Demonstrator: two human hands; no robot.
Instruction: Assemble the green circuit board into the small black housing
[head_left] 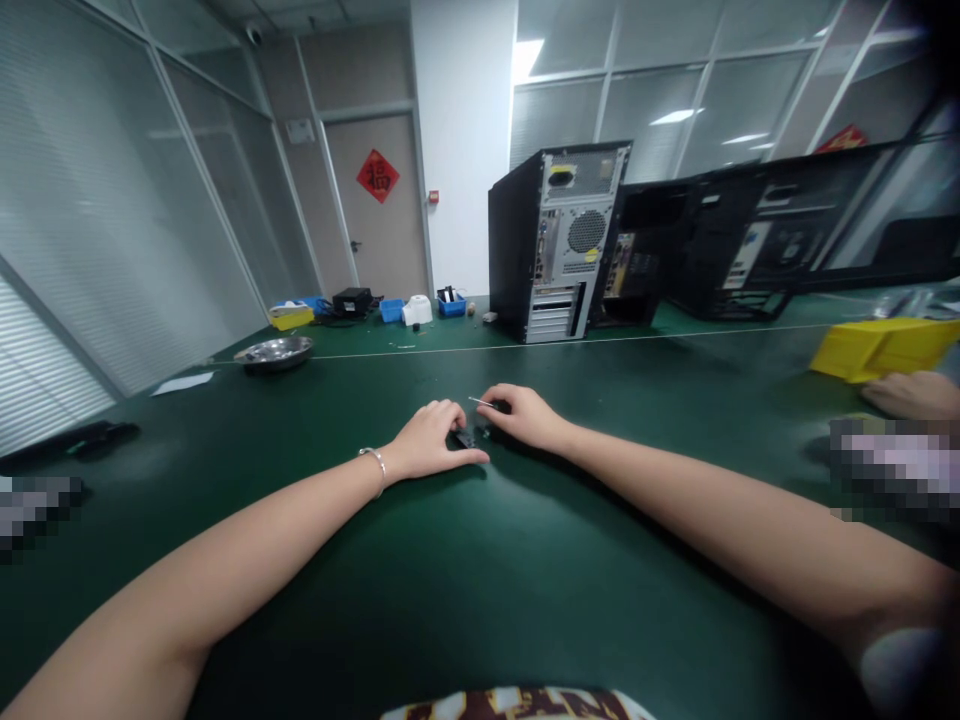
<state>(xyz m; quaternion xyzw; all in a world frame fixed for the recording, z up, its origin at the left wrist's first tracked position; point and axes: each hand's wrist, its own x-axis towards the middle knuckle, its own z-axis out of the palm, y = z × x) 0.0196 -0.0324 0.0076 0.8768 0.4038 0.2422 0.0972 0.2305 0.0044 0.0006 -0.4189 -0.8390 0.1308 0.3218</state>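
My left hand (431, 440), with a silver bracelet (373, 462) at the wrist, rests low over the table. Its fingers curl onto a small black part (466, 438), and the thumb is stretched out below it. What the part is cannot be made out. Just to the right, my right hand (525, 415) is closed around a small screwdriver (481, 402); its thin metal shaft points left, above the black part, and most of its dark handle is hidden in the fingers. A tiny dark piece (487, 434) lies on the table between the hands.
The green table (390, 600) carries a metal bowl (276, 353) at the far left and blue bins (392, 310) at the back. Computer cases (577, 245) stand at back right. A co-worker's hand (911, 398) is beside a yellow bin (885, 348) at the right.
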